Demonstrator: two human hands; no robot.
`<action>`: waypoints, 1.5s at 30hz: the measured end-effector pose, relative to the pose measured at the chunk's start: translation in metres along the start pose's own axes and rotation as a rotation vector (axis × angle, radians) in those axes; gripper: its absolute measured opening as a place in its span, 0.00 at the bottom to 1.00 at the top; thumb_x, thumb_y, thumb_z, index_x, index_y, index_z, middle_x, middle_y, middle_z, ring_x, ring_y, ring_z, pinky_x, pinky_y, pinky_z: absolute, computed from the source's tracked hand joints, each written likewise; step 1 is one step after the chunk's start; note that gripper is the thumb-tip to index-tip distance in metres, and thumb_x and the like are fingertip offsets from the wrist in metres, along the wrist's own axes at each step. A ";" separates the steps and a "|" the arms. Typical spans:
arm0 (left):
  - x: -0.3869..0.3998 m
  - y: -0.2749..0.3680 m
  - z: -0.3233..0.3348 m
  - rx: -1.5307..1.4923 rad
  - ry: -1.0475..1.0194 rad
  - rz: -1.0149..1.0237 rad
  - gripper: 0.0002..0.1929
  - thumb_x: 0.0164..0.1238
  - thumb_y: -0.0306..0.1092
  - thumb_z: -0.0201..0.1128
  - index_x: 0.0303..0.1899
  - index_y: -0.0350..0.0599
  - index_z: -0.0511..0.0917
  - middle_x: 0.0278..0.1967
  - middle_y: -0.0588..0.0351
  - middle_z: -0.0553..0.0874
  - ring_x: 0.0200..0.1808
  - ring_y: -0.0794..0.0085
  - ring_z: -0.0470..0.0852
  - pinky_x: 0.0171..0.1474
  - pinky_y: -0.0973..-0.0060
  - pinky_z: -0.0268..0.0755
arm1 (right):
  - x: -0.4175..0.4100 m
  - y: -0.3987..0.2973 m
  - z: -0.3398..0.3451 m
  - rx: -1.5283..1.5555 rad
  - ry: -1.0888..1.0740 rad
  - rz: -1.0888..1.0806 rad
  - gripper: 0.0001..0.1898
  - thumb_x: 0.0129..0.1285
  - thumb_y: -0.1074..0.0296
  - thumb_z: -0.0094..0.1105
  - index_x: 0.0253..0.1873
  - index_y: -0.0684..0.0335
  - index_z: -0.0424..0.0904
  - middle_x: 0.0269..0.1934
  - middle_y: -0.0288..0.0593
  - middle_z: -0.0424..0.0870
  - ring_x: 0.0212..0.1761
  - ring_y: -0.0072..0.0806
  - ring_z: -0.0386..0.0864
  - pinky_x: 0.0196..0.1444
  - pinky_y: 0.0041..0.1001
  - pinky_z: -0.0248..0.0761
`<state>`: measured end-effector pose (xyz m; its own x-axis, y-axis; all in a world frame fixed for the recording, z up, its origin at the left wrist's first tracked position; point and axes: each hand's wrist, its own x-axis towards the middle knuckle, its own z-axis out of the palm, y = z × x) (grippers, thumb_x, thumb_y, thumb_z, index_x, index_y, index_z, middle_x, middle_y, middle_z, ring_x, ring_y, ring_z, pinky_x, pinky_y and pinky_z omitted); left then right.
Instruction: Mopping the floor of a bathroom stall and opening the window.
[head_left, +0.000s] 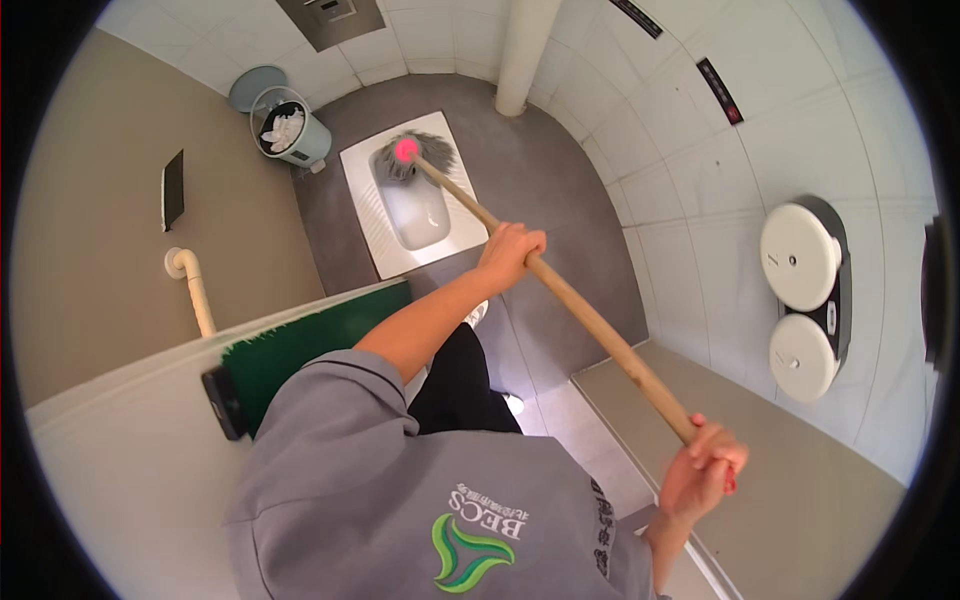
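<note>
Both of my hands are closed around the wooden handle of a mop (589, 319), which slants from lower right to upper left. My left hand (508, 255) grips it about midway along. Near the handle's top end, my right hand (705, 465) holds on. A pink socket (406, 150) joins the handle to the grey mop head (435, 148). That head lies over the far end of a white squat toilet (416, 251) set in the floor, partly across its basin and partly on its rim. Part of the basin is hidden beneath the strands.
A lidded bin (311, 142) with crumpled paper stands open at the far left. A pipe (525, 60) rises by the back wall. Round paper dispensers (799, 255) hang on the right wall. Close at my left is a green-and-white door (315, 322); a grab bar (195, 289) lies beyond.
</note>
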<state>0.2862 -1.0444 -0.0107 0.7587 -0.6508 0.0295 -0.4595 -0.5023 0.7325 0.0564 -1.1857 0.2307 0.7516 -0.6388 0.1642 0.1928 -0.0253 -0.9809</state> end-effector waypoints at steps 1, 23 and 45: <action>0.003 0.017 -0.003 -0.073 0.120 0.097 0.07 0.46 0.22 0.58 0.24 0.50 0.70 0.20 0.59 0.73 0.31 0.66 0.72 0.39 0.69 0.60 | -0.003 -0.012 -0.008 -0.005 0.047 -0.036 0.11 0.59 0.59 0.52 0.27 0.56 0.66 0.17 0.32 0.60 0.21 0.25 0.62 0.44 0.37 0.62; -0.095 0.253 0.352 -0.536 -0.447 0.678 0.09 0.38 0.21 0.59 0.23 0.51 0.72 0.26 0.60 0.77 0.36 0.63 0.71 0.42 0.65 0.60 | -0.165 -0.092 -0.142 -0.867 0.565 -0.045 0.07 0.62 0.76 0.42 0.29 0.65 0.67 0.18 0.33 0.63 0.20 0.20 0.60 0.36 0.26 0.62; -0.085 0.115 0.205 -0.135 -0.482 0.299 0.07 0.43 0.21 0.55 0.25 0.48 0.71 0.22 0.53 0.76 0.29 0.56 0.73 0.33 0.63 0.61 | -0.135 -0.023 -0.167 -0.101 0.609 0.092 0.07 0.62 0.70 0.41 0.36 0.62 0.71 0.14 0.29 0.56 0.18 0.19 0.58 0.36 0.29 0.65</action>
<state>0.0742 -1.1632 -0.0680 0.2949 -0.9547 -0.0410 -0.5341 -0.2003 0.8213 -0.1548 -1.2278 0.2142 0.2625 -0.9648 0.0186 0.0614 -0.0025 -0.9981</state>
